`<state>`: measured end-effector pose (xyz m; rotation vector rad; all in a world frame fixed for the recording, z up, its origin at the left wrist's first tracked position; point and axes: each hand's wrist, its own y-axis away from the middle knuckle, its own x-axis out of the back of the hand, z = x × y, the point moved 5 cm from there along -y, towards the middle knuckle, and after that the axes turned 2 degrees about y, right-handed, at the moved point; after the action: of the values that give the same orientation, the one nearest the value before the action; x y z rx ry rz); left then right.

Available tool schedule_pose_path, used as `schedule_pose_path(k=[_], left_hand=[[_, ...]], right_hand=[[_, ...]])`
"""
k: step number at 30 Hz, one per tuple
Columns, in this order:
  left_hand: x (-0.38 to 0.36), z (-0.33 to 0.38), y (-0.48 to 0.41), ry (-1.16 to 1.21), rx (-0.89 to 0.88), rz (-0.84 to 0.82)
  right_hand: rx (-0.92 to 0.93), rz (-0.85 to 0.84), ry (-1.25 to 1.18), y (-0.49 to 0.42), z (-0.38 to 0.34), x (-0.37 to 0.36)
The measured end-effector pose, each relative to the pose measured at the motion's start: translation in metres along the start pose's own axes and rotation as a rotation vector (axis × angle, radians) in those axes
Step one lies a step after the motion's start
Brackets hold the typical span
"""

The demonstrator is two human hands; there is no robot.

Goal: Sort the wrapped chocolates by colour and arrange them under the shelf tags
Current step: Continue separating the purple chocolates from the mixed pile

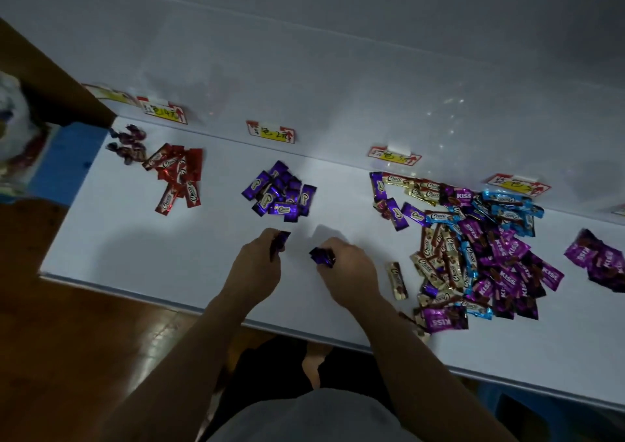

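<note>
Holding: both hands are closed on purple-wrapped chocolates above the white shelf (142, 238), at lower centre of the frame.
Left hand (257, 265): fingers curled shut around a dark purple chocolate (279, 240), which sticks out past the fingertips.
Right hand (348, 269): fingers curled shut around a second purple chocolate (322, 256), showing at the knuckles.
Gap between hands: hands near each other, not touching.
Purple pile (280, 193): loose heap just above the hands, centre of frame, below the second tag (270, 132).
Red pile (177, 177): heap at left of centre, below the first tag (165, 110).
Twist-wrapped sweets (128, 144): small dark cluster touching the red pile's left side, upper left of frame.
Mixed heap (473, 245): unsorted gold, blue, purple and magenta wrappers at right of frame, reaching up to the third tag (394, 157) and fourth tag (519, 184).
Stray gold chocolate (397, 281): lying alone between the right hand and the mixed heap.
Magenta pile (598, 260): separate group at far right edge.
Tag writing: handwritten on yellow, not legible.
Plastic bag (13, 127): at far left edge, blurred, contents unclear.
</note>
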<state>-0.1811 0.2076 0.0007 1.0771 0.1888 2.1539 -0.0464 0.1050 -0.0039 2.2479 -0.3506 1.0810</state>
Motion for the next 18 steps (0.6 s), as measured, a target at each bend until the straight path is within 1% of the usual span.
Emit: schedule_pose_path(k=[6,8,10,13,16,18], left_hand=[[0.035,-0.016,-0.048,-0.253,-0.115,0.103],[0.042,-0.013,-0.066,-0.273,-0.164,0.15],[0.046,-0.006,-0.079,-0.244,-0.186,0.174],[0.045,0.0,-0.087,-0.175,-0.244,0.144],[0.039,-0.005,-0.077,-0.19,-0.359,0.082],[0.039,-0.009,-0.067,-0.217,-0.367,0.071]], right_hand=[[-0.007,0.036,-0.009,-0.046,-0.044,-0.013],[-0.024,0.066,-0.043,-0.063,-0.055,-0.009],[-0.043,0.12,-0.085,-0.079,-0.063,-0.004],[-0.046,0.162,-0.074,-0.091,-0.067,0.0],[-0.008,0.121,-0.011,-0.084,-0.065,-0.008],[0.001,0.131,0.035,-0.072,-0.061,-0.011]])
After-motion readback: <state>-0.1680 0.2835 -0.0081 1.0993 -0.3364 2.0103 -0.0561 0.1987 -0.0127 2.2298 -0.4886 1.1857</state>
